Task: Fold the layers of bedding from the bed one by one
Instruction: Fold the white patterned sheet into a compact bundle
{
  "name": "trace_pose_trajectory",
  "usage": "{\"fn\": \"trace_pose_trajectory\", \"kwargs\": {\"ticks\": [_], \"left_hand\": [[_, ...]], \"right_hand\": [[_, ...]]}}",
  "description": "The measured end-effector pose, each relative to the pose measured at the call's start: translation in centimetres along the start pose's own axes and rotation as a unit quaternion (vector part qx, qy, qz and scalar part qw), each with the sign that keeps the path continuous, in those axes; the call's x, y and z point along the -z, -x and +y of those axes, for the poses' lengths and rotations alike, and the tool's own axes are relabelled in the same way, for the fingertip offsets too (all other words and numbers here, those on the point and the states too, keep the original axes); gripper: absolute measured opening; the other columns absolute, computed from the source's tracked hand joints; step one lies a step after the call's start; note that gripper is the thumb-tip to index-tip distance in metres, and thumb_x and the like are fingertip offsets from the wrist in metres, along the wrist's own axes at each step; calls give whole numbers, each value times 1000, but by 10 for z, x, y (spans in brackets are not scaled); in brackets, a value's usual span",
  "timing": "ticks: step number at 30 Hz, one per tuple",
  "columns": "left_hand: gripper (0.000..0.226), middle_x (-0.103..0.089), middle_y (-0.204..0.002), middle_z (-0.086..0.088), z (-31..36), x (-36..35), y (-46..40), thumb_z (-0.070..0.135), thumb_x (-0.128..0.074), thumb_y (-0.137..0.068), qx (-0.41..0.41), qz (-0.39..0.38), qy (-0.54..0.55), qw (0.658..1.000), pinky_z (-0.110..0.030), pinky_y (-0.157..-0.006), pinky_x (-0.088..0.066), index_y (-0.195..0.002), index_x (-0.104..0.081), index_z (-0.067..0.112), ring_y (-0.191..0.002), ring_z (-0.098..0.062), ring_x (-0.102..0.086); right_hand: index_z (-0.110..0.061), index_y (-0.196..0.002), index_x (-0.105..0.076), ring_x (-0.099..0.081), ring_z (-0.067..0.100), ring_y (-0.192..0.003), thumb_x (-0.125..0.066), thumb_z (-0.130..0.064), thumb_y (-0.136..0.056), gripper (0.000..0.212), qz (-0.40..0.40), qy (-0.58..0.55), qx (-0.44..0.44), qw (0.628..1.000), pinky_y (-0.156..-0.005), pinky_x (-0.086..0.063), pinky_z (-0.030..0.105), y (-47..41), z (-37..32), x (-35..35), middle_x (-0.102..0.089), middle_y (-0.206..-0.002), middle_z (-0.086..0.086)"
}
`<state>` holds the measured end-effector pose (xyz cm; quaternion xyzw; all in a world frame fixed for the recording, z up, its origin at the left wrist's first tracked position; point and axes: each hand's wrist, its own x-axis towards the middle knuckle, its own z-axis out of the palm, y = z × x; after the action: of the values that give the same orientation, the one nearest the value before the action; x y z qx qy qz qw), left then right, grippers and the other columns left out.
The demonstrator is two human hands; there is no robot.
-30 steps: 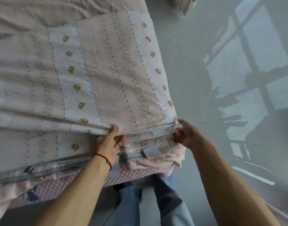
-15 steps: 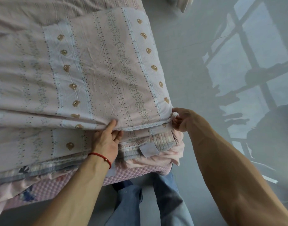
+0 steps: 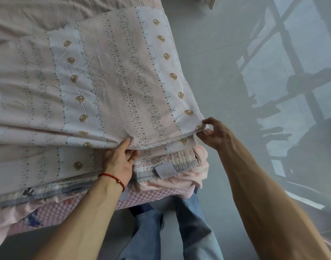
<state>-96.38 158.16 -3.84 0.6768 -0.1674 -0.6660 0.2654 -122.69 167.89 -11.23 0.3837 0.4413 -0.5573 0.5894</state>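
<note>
The top sheet [image 3: 112,81], pale pink with bear heads, dotted lines and leafy stripes, is seen lying uppermost on the bed, folded back on itself so that a lace-trimmed edge runs along the near side. That edge is lifted slightly off the layers beneath. It is pinched by the left hand [image 3: 119,162] near the middle of the near edge, thumb on top of the cloth and fingers tucked underneath. The near right corner of the same sheet is gripped by the right hand [image 3: 213,134], thumb above and curled fingers below.

Beneath the sheet, a second layer with the same print is visible, then a striped quilt [image 3: 181,162] bearing a white label [image 3: 165,170], then a plain pink blanket [image 3: 179,182] bunched at the corner. All of it is stacked on a pink bubble-textured mattress [image 3: 151,197].

A red string bracelet [image 3: 114,178] is worn on the left wrist. Blue jeans [image 3: 172,231] are seen below the bed's edge. The bed is flanked on the right by a grey floor [image 3: 226,72], across which window-frame shadows are cast.
</note>
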Motion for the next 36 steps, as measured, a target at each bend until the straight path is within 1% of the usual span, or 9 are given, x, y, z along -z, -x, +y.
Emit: {"fn": "trace_pose_trajectory", "kwargs": {"ticks": [4,11,15,17,20,24,28,32,36], "left_hand": [[1,-75,-90,-5,-7,0,0,13,-69,-92,10,1,-2,1000,-21,-57,-57,-91,-70,13,-77,-16,-69],[21,-64,-94,-5,-20,10,-9,13,-77,-86,-15,82,-46,995,-16,-49,-52,-83,-57,15,-74,-15,-60],[30,-69,-113,-13,-24,14,-11,12,-77,-87,-2,58,-21,998,-21,-56,-58,-111,-62,2,-71,-16,-74],[30,-70,-111,-14,-26,16,-14,13,-77,-87,6,58,-28,998,-21,-54,-57,-111,-62,2,-68,-15,-75],[31,-71,-108,-13,-29,16,-16,14,-77,-88,15,61,-29,998,-22,-55,-58,-112,-62,2,-69,-17,-76],[38,-73,-108,-13,-29,17,-14,16,-78,-86,31,52,-16,998,-26,-61,-60,-117,-62,1,-75,-19,-76],[34,-72,-116,-15,-20,22,-9,21,-73,-90,79,-7,24,997,-30,-73,-60,-120,-64,6,-98,-24,-73],[29,-68,-121,-8,12,40,-20,35,-66,-94,132,-21,109,985,-43,-103,-46,-113,-66,14,-115,-26,-59],[36,-66,-123,-10,61,79,-52,40,-67,-93,69,22,171,983,-50,-104,-45,-119,-63,16,-114,-28,-61]], "right_hand": [[9,-115,-53,-73,27,-69,-55,8,-83,32,-62,-71,92,991,-64,-63,33,11,4,26,-67,-98,22],[8,-93,-64,-72,19,-59,-54,14,-93,12,54,31,194,979,-56,-59,24,11,18,48,-73,-75,14],[6,-97,-66,-71,24,-82,-51,19,-89,21,132,89,241,958,-63,-61,25,0,17,57,-69,-106,20],[9,-121,-60,-69,29,-88,-54,14,-89,32,207,173,234,934,-71,-63,32,-8,21,62,-65,-118,24],[-4,-145,-43,-61,34,-115,-61,-10,-92,57,301,428,299,798,-101,-51,42,2,39,50,-55,-136,20],[-20,-151,-39,-32,29,-145,-58,-26,-96,59,116,632,513,569,-121,-26,48,33,105,0,-33,-158,12],[-42,-160,10,31,26,-152,-22,-55,-107,63,1,810,433,395,-119,18,62,20,143,-26,30,-166,-4],[-43,-155,25,36,27,-149,-16,-60,-106,67,13,849,391,355,-118,13,69,3,141,-20,40,-161,-3],[-44,-152,30,41,26,-146,-11,-63,-103,67,31,872,350,340,-117,16,67,0,143,-25,46,-158,-5]]}}
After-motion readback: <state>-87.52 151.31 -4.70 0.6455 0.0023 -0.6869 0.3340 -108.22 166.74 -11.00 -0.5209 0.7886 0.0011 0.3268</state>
